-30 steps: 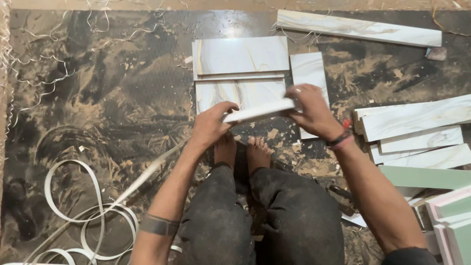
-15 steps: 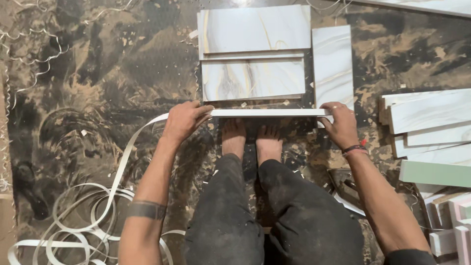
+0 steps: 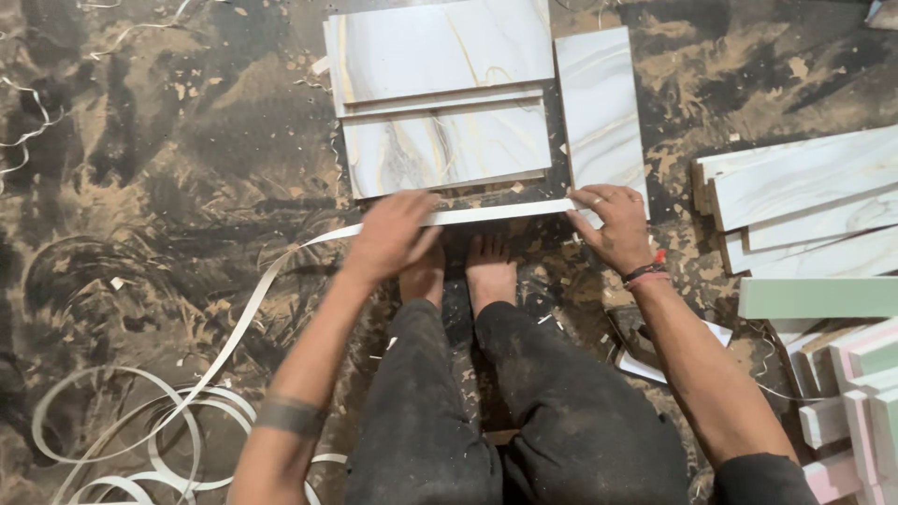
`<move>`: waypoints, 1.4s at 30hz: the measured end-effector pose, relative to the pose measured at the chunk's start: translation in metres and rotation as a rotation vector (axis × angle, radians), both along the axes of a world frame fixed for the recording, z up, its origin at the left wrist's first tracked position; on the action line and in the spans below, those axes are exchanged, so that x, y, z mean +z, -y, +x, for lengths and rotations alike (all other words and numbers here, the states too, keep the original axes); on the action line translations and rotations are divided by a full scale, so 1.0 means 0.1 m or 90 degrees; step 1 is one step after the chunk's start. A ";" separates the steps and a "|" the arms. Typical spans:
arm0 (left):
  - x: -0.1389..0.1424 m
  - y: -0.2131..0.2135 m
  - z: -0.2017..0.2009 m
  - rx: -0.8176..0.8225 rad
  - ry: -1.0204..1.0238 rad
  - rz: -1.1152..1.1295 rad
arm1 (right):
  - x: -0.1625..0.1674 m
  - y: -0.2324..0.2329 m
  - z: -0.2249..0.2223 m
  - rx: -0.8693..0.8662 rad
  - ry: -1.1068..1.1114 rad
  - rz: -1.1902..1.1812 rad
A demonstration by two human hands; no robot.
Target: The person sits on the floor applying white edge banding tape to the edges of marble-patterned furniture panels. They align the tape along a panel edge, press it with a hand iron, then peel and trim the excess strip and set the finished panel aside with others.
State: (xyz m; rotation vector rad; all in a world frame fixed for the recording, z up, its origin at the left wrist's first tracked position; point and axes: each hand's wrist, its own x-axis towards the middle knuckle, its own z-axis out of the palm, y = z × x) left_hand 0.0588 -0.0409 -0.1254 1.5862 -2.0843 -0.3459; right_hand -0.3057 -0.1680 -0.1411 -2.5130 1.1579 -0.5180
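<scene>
The narrow white marble-patterned panel strip (image 3: pixel 496 214) lies on the dusty floor (image 3: pixel 168 168) just before our bare feet (image 3: pixel 458 271). Our left hand (image 3: pixel 391 236) presses flat, fingers spread, on its left end; our right hand (image 3: pixel 613 224) clasps its right end, beside the white edge-banding tape (image 3: pixel 234 332).

Marble-patterned panels (image 3: pixel 440 56) lie flat ahead — stacked boards (image 3: pixel 804 201) right, pale green pieces (image 3: pixel 818 297) nearer.
</scene>
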 end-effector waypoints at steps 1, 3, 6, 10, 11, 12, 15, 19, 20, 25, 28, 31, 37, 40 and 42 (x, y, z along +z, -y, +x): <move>-0.02 0.10 -0.18 -0.023 0.042 -0.018 | 0.00 0.00 0.00 0.000 -0.002 -0.002; -0.04 0.23 -0.46 -0.054 -0.002 0.026 | 0.00 -0.01 0.01 -0.009 0.001 0.002; -0.05 0.33 -0.66 -0.034 -0.050 0.038 | 0.02 0.00 0.05 -0.023 -0.016 0.014; -0.06 0.34 -0.74 0.055 -0.129 0.036 | 0.05 0.03 0.05 -0.039 -0.054 0.050; -0.06 0.33 -0.76 0.062 -0.144 0.014 | 0.06 0.04 0.01 -0.040 0.016 0.045; -0.07 0.33 -0.77 0.069 -0.161 -0.007 | 0.06 0.04 -0.05 -0.042 0.085 0.038; -0.13 0.31 -0.78 0.076 -0.175 -0.028 | 0.11 -0.04 -0.40 -0.324 0.381 0.346; -0.18 0.29 -0.76 0.076 -0.160 0.049 | 0.18 -0.36 -1.26 -0.348 -0.148 0.335; -0.18 0.30 -0.75 0.071 -0.160 0.047 | 0.18 -0.46 -1.49 -0.292 -0.331 0.319; -0.17 0.32 -0.74 0.058 -0.168 0.048 | 0.06 -0.97 -2.10 -0.175 -0.448 0.533; -0.16 0.33 -0.72 0.059 -0.147 0.094 | 0.02 -1.01 -2.06 -0.212 -0.409 0.589; -0.15 0.34 -0.69 0.055 -0.173 0.066 | 0.05 -0.88 -1.94 -0.383 -0.304 0.643; -0.08 0.35 -0.70 0.056 -0.168 0.054 | 0.41 -0.41 -1.41 -0.390 0.204 0.555; -0.02 0.35 -0.70 0.060 -0.160 0.077 | 0.52 -0.02 -0.97 -0.394 0.315 0.541; 0.00 0.34 -0.69 0.069 -0.181 0.079 | 0.57 0.22 -0.74 -0.332 0.237 0.469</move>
